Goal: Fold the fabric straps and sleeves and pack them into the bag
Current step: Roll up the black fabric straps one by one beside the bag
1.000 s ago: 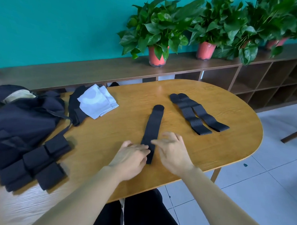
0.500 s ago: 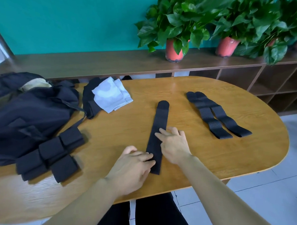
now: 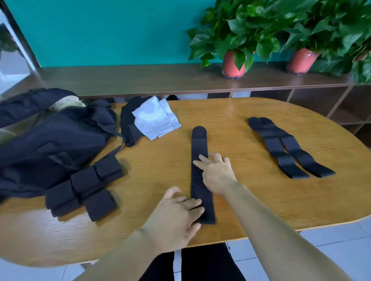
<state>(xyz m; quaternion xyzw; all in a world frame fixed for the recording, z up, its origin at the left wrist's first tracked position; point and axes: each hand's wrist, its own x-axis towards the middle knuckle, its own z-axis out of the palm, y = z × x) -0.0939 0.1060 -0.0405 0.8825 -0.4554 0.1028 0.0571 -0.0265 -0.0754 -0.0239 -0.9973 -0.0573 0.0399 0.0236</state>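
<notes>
A long black strap (image 3: 198,147) lies flat and lengthwise in the middle of the wooden table (image 3: 252,192). My left hand (image 3: 177,216) presses its near end with flat fingers. My right hand (image 3: 216,171) rests on the strap's middle, fingers straight. Two more black straps (image 3: 286,149) lie side by side at the right. Folded black strap bundles (image 3: 82,189) sit at the left, against a dark open bag (image 3: 42,138). A white sleeve (image 3: 155,117) lies on a black sleeve (image 3: 128,121) behind them.
A low wooden shelf (image 3: 161,79) runs behind the table, carrying potted plants (image 3: 236,36) in red pots. The table's near edge is just in front of my lap. Tiled floor shows to the right.
My right hand has slid farther along the strap, from near its close end to its middle. My left hand stays on the near end. The view has shifted left.
</notes>
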